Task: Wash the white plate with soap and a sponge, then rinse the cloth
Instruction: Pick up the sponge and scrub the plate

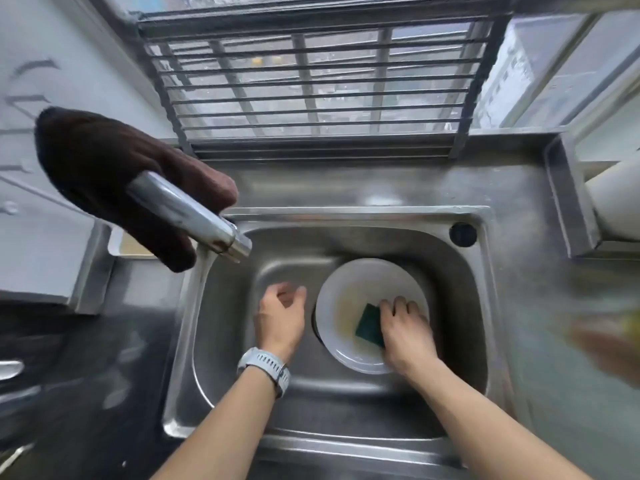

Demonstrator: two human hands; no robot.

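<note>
Down in the steel sink point(460, 289), right of the frame's centre, the white plate point(349, 282) lies face up, with a yellowish smear across its middle. The right hand point(405, 327) is on it, fingers pressed over a dark green sponge point(369, 322) that sits on the plate's lower right part, its long side running from upper right to lower left. The left hand point(280, 315) hovers just left of the plate's rim, fingers loosely curled and holding nothing; it looks the nearer one to steady that left edge. The smear lies left and up from the sponge, so I would judge the scrubbing has to travel that way. The brown cloth point(104, 174) hangs over the tap point(194, 216) at the upper left of the frame, well apart from both hands. No water is visibly running. I can read no brand or writing anywhere; the watch point(266, 367) on the left wrist is too blurred to tell.
</note>
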